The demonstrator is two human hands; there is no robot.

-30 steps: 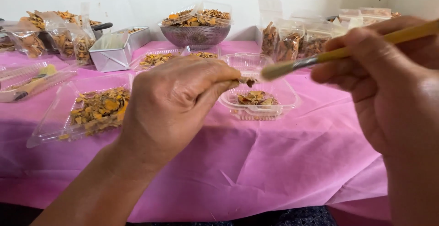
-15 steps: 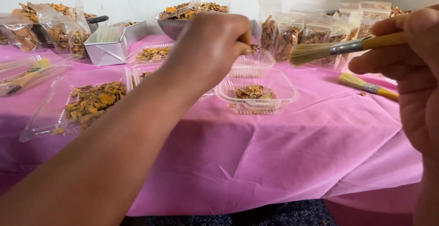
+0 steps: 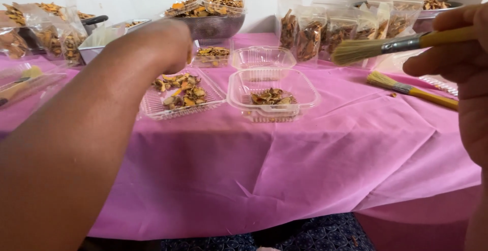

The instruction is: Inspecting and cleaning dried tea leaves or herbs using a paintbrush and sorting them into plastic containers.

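Dried orange and brown slices (image 3: 181, 89) are lying in a clear tray (image 3: 152, 110), and the left hand (image 3: 161, 41), which was hovering near the open clamshell (image 3: 273, 92) a second ago, is now reaching across to that tray at ten o'clock; its fingers are turned away, so I cannot tell whether they are pinching anything. Right hand (image 3: 460, 63) is gripping a yellow-handled brush (image 3: 401, 43) firmly at two o'clock, bristles pointing left and raised above the table. A second brush (image 3: 409, 89) is lying on the pink cloth (image 3: 305, 169). The shift suggests another slice is being fetched for brushing.
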